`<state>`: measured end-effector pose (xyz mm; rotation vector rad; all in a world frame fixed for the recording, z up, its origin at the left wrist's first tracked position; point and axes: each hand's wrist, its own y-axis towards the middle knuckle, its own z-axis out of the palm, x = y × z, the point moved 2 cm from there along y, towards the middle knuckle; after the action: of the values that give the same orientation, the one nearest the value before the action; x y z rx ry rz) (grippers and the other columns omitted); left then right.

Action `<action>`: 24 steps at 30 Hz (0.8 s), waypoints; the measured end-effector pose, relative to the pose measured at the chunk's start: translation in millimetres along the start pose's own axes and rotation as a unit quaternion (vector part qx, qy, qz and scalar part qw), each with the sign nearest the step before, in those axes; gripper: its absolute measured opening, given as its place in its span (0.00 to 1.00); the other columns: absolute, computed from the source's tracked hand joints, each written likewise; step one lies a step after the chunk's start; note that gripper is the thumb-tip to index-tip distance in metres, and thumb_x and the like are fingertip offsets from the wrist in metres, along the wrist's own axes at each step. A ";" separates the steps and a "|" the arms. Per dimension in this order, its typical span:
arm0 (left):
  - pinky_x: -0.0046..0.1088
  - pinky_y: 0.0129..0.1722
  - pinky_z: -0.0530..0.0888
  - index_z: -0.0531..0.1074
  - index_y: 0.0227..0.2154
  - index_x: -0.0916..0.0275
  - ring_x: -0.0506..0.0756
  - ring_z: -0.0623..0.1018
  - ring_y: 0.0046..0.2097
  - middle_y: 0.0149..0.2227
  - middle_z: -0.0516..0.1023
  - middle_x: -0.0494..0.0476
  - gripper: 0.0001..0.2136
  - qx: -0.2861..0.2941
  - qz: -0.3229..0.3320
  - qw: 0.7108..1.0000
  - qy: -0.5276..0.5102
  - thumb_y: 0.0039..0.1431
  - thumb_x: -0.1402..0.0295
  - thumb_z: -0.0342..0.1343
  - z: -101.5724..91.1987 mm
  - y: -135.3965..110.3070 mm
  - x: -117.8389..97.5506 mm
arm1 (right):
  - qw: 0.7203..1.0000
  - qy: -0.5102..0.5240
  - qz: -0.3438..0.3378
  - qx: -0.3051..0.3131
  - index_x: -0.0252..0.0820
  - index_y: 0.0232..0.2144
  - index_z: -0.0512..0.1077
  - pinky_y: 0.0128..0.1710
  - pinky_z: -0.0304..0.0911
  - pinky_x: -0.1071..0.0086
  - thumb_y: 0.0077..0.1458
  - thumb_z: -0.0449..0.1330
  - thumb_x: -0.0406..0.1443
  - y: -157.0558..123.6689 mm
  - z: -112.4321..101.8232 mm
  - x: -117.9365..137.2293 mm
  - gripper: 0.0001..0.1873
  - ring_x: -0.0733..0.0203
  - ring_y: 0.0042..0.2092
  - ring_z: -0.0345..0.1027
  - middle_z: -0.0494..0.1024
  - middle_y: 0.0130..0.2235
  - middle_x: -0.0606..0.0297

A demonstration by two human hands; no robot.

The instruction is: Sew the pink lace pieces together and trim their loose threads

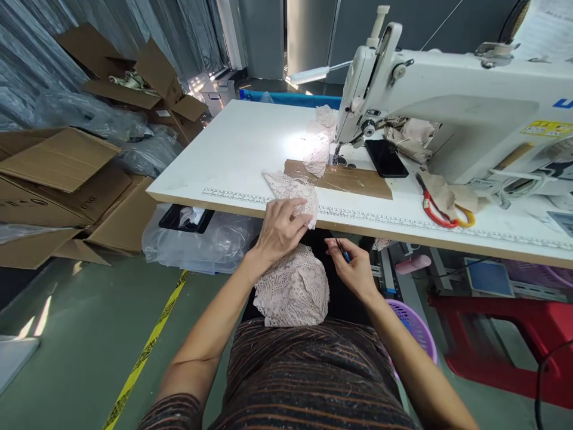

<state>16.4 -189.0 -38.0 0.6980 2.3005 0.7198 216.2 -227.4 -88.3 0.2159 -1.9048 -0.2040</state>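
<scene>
My left hand (283,230) is closed on a piece of pale pink lace fabric (296,194) at the front edge of the sewing table (215,155). More lace fabric (293,289) lies bunched on my lap below it. In my right hand (356,266), just under the table edge, is a small pair of thread snips (342,249) with a blue handle and dark tips. Further back, a strip of lace (319,149) runs up to the presser foot (335,156) of the white sewing machine (447,89).
A phone (387,158), red-and-yellow scissors (441,212) and fabric scraps (414,137) lie under and beside the machine arm. Cardboard boxes (58,155) stand at the left. Low on the right are a purple basket (421,328) and a red stool (505,310).
</scene>
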 end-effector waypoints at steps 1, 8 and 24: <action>0.45 0.53 0.64 0.78 0.37 0.57 0.60 0.74 0.43 0.41 0.79 0.59 0.07 0.009 0.025 0.999 0.019 0.60 0.74 0.57 0.3 1.2 0.3 | 1.000 0.023 0.015 0.001 0.40 0.36 0.79 0.36 0.68 0.64 0.61 0.58 0.49 3.4 0.8 2.2 0.19 0.58 0.33 0.71 0.80 0.31 0.60; 0.38 0.49 0.67 0.75 0.39 0.61 0.53 0.73 0.35 0.33 0.79 0.53 0.11 0.068 0.181 0.971 0.140 0.65 0.80 0.50 -26.0 -41.5 -33.1 | 0.983 0.149 0.098 0.050 0.37 0.28 0.77 0.22 0.55 0.72 0.50 0.65 0.56 17.0 24.8 22.2 0.26 0.70 0.22 0.52 0.71 0.22 0.68; 0.40 0.50 0.73 0.80 0.33 0.62 0.62 0.78 0.47 0.42 0.79 0.63 0.22 0.159 -0.198 0.835 -0.489 0.59 0.46 0.58 -12.4 -83.3 -21.2 | 0.958 0.087 -0.066 0.267 0.38 0.34 0.80 0.31 0.62 0.73 0.55 0.61 0.32 -49.3 22.4 52.1 0.08 0.67 0.28 0.64 0.76 0.27 0.67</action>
<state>-2.2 -265.5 -74.7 0.5157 1.4956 -0.2270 180.3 -287.3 -60.5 0.7022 -1.7365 0.2427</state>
